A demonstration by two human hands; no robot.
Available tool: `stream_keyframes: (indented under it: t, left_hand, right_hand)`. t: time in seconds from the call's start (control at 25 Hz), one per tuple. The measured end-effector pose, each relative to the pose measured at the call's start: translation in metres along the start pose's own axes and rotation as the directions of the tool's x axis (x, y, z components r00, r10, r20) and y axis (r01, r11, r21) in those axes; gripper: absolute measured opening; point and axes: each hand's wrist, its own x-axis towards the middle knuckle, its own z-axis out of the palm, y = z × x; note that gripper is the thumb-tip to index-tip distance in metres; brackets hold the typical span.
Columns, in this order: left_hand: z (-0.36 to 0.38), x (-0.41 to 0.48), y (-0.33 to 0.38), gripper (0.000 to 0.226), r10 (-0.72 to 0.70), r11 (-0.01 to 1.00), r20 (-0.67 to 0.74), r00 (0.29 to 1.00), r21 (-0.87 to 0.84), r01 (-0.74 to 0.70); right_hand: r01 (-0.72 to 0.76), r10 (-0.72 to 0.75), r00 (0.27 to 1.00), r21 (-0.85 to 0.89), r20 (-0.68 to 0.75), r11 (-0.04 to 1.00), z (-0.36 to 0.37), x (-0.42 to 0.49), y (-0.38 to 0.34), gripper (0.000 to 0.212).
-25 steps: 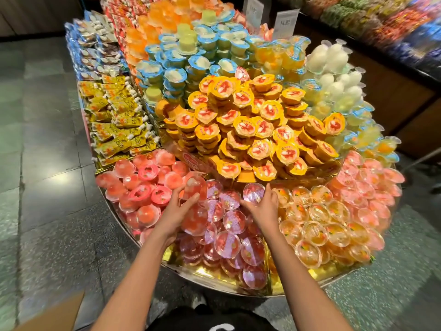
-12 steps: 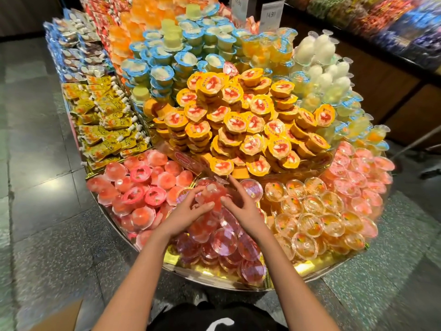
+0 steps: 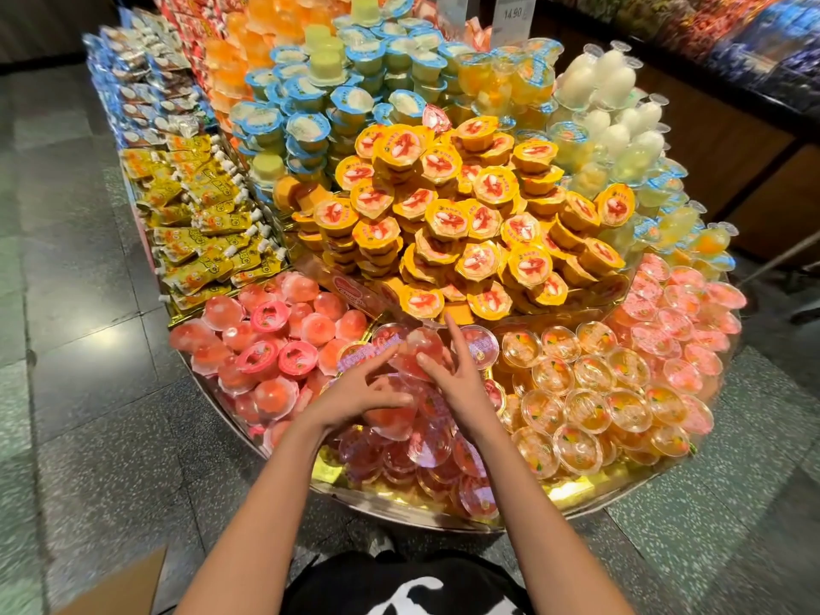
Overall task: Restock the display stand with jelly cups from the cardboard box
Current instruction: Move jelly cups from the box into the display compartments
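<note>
- Jelly cups (image 3: 426, 446), clear with pink-red filling, lie heaped in the front middle compartment of the display stand (image 3: 399, 516). Several are tilted or on their sides.
- Left hand (image 3: 355, 395) lies over this heap with fingers straight and spread wide. Its fingertips touch one upturned cup at the top of the pile, and it grasps nothing.
- Right hand (image 3: 459, 377) meets the same cup from the other side, fingers splayed and mostly straight. The index finger points toward the tier above, and no finger closes round a cup.
- Both hands sit close together over the same compartment.
- Cardboard box (image 3: 115, 588): only a brown flap shows, at the lower left corner of the view against the dark speckled floor (image 3: 66, 392), well apart from the stand.
- Orange-lidded cups (image 3: 466, 224) form a tall mound just behind the hands.
- Peach-pink cups (image 3: 275, 344) fill the compartment on the left, and clear cups with orange fruit (image 3: 590, 392) fill the one on the right.
- Blue-lidded cups (image 3: 310, 108), yellow pouches (image 3: 199, 224) and white bottle-shaped jellies (image 3: 612, 95) occupy the rear.
- Price card (image 3: 512, 15) stands at the top edge, reading 14.90.
</note>
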Motion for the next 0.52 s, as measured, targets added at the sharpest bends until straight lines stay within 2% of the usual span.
stream_keyframes:
  t: [0.04,0.12,0.2,0.28,0.4,0.52]
  left_hand:
    - [-0.005,0.001,-0.004,0.098,-0.025,1.000,-0.014,1.000,-0.010,0.024]
    - [-0.018,0.002,-0.010,0.087,-0.044,0.999,-0.108,0.993,0.000,0.044]
    - [-0.029,0.000,-0.017,0.080,-0.064,0.998,-0.215,0.975,-0.038,0.058]
    - [-0.033,-0.004,-0.019,0.079,-0.088,0.994,-0.306,0.948,-0.095,0.061]
    - [-0.027,-0.007,-0.017,0.049,0.010,0.999,-0.449,0.894,-0.044,-0.033]
    - [-0.029,-0.005,-0.015,0.047,0.145,0.989,-0.520,0.842,0.080,-0.121]
  right_hand:
    - [-0.032,0.038,0.996,0.077,-0.078,0.997,0.001,0.000,0.000,0.077]
    - [-0.055,0.100,0.964,0.182,-0.248,0.982,-0.001,-0.001,0.000,0.057]
    - [-0.033,0.074,0.939,0.126,-0.336,0.991,-0.006,-0.002,0.003,0.037]
    - [-0.061,0.055,0.941,-0.009,-0.335,0.998,-0.009,-0.001,0.008,0.041]
    - [-0.202,0.088,0.942,-0.337,-0.323,0.920,-0.001,-0.004,0.007,0.066]
    - [-0.096,-0.064,0.966,-0.579,-0.251,0.810,0.012,0.000,0.006,0.059]
